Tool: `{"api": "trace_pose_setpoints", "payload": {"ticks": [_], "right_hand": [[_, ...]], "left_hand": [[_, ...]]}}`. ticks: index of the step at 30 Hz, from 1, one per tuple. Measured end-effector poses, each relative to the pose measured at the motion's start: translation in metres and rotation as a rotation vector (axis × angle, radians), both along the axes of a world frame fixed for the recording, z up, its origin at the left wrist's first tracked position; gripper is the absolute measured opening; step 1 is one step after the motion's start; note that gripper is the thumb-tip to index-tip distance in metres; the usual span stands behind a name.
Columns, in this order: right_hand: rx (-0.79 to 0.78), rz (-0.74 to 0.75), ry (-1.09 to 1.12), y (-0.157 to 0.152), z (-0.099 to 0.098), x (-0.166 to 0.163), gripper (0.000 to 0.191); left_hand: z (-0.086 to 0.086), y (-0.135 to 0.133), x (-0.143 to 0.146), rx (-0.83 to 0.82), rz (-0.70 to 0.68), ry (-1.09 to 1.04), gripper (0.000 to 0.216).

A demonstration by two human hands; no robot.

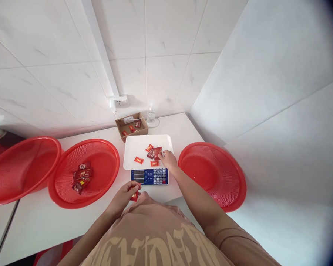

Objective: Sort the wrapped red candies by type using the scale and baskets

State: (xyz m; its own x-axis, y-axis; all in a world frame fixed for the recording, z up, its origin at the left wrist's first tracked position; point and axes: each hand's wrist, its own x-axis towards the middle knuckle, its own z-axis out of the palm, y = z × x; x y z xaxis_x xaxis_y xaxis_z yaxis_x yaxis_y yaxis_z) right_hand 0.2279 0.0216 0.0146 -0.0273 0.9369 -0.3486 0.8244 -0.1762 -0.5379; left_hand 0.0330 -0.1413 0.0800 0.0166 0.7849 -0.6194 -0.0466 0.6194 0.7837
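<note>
My left hand point(127, 193) is closed around red snack packets point(134, 195) in front of the scale, close to my shirt. Over the white tray point(130, 146) of a digital scale point(150, 176), my right hand point(168, 159) has its fingertips pinched at the edge of a dark red snack packet point(157, 152). Another dark packet point(150, 153) lies partly under that one. Smaller bright red packets lie around them on the tray: one at the back point(149, 147), one on the left point(138, 160) and one at the front point(154, 163).
A red plastic basket point(112, 177) left of the scale holds several dark red packets point(82, 177). Another red basket point(55, 147) overlaps it further left. On the right stands a third red basket point(240, 184). Behind the scale are a cardboard box point(138, 132) with packets and a clear bottle point(151, 116).
</note>
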Motion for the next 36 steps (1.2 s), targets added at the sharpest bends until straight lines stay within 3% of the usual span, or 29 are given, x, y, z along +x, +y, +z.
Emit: {"api": "trace_pose_setpoints", "payload": {"ticks": [5, 10, 18, 22, 26, 29, 32, 36], "right_hand": [[0.001, 0.007, 0.004, 0.006, -0.008, -0.003, 0.032], [0.039, -0.084, 0.093, 0.011, -0.011, 0.009, 0.016], [0.065, -0.120, 0.222, 0.007, -0.005, 0.020, 0.013], [0.057, 0.022, 0.402, -0.006, 0.015, 0.019, 0.016], [-0.059, 0.416, 0.593, -0.030, 0.055, 0.020, 0.016], [-0.164, 0.638, 0.574, -0.049, 0.085, 0.019, 0.013], [-0.202, 0.664, 0.553, -0.062, 0.099, 0.018, 0.012], [-0.256, 0.476, 0.782, -0.073, 0.090, 0.018, 0.020]], "left_hand": [[0.004, 0.002, 0.001, -0.001, -0.020, -0.002, 0.028], [0.003, 0.001, -0.001, -0.027, -0.021, 0.023, 0.033], [-0.001, 0.003, 0.001, -0.028, -0.065, 0.006, 0.035], [0.002, 0.007, 0.001, -0.022, -0.054, 0.011, 0.038], [0.011, 0.014, 0.006, 0.038, -0.003, -0.036, 0.048], [0.017, 0.019, 0.012, 0.111, -0.040, -0.077, 0.046], [0.019, 0.022, 0.018, 0.173, -0.072, -0.057, 0.035], [0.021, 0.022, 0.024, 0.267, 0.046, -0.091, 0.030]]}}
